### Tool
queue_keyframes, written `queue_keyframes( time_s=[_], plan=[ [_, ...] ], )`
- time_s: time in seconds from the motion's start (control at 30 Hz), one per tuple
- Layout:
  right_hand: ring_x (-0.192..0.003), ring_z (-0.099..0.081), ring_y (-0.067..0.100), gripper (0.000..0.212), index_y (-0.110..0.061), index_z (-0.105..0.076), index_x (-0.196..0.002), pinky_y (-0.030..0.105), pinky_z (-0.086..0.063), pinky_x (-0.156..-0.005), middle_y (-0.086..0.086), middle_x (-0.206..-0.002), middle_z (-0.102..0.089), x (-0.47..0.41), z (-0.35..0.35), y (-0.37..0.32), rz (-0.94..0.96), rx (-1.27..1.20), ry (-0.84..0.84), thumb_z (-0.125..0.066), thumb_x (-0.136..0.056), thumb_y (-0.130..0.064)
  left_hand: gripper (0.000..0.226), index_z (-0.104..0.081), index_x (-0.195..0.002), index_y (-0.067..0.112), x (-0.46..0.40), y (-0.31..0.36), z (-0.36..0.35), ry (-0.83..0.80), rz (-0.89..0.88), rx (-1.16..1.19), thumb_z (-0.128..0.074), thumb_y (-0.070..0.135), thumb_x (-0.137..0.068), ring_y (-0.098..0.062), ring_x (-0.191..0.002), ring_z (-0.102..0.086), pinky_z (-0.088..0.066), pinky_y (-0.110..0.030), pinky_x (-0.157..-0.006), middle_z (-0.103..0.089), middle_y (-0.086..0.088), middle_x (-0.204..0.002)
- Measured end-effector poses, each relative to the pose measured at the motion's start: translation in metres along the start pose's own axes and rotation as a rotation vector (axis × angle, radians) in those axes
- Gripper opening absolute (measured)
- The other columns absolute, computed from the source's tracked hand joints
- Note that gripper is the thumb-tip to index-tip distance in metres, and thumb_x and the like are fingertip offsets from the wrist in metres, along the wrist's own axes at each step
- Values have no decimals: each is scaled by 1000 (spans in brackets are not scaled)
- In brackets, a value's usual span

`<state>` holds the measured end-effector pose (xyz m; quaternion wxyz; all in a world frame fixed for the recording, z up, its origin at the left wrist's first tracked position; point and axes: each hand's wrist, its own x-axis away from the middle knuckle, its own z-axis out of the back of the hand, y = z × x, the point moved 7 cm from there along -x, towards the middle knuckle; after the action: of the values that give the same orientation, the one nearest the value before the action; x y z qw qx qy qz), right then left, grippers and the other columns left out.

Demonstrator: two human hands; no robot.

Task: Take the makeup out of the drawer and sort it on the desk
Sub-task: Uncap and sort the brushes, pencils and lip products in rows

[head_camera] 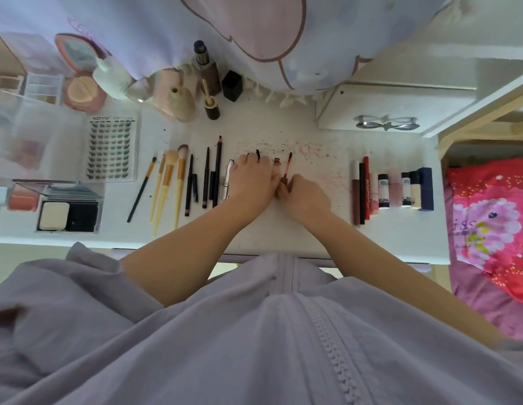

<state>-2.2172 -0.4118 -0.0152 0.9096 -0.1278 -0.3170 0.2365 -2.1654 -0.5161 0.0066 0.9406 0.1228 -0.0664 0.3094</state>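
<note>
At desk [283, 229] centre: right hand [305, 197] fingers pinch slim red lip wand [287, 168]; left hand [253, 182] flat.

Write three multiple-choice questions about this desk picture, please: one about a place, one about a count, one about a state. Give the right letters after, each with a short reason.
1. Where does the row of lipsticks lie?
A. on the right part of the desk
B. inside the lash card
C. on the red cloth

2. How many brushes with yellow handles lie left of the hands?
A. one
B. three
C. six

3. What is the right hand doing?
A. lying flat and holding nothing
B. pinching a thin red lip wand
C. gripping a brush

Answers:
1 A: the tubes stand side by side on the white desk, right of both hands.
2 B: three yellow handles show, beside one black-handled brush.
3 B: its fingers close round the lip wand, next to the left hand.
</note>
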Motion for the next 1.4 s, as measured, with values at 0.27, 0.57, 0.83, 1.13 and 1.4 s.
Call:
queue_keyframes(
  time_s=[0.27, 0.57, 0.83, 1.13, 1.4],
  plan=[
    [-74, -51, 20, 20, -14, -53, -90, 29, -35, -60, -1, -79, -54, -11, 78, 59, -3, -34, 155, -41, -95, -30, 30, -53, -110, 9, 6, 62, 17, 63, -255, 88, -40, 32, -96, -26, -105, -48, -37, -35, -83, -57, -9, -112],
    [-69, -51, 21, 17, -10, -54, -77, 28, -37, -55, 4, -74, -55, -46, 115, 94, 17, 66, -49, -42, -89, -16, 37, -46, -119, 9, 1, 153, -45, -190, -81, 101, -38, 37, -96, -27, -106, -50, -36, -34, -78, -53, -9, -117],
    [-59, -47, 18, 44, -11, -48, -64, 29, -35, -56, 1, -60, -49, -52, 113, 74, 124, 70, -120, -38, -97, -38, 27, -48, -101, 9, 2, 133, -36, -191, 157, 253, -41, 35, -93, -22, -76, -47, -36, -33, -62, -53, -7, -99],
    [-35, -34, 4, 30, -12, -58, -77, 18, -28, -38, -8, -49, -50, -16, 120, 59, 118, -437, -381, -49, -96, -34, 29, -51, -107, 15, 32, 92, 20, 2, -127, 229, -37, 40, -98, -23, -70, -53, -38, -34, -68, -56, 0, -86],
    [-46, -33, 6, 19, -11, -53, -87, 16, -30, -41, -3, -58, -44, 24, 136, 46, 204, -656, -309, -46, -99, -23, 21, -56, -102, 26, 30, 82, 50, -105, -235, 384, -40, 39, -97, -4, -50, -44, -28, -22, -46, -48, 11, -59]
  ],
)
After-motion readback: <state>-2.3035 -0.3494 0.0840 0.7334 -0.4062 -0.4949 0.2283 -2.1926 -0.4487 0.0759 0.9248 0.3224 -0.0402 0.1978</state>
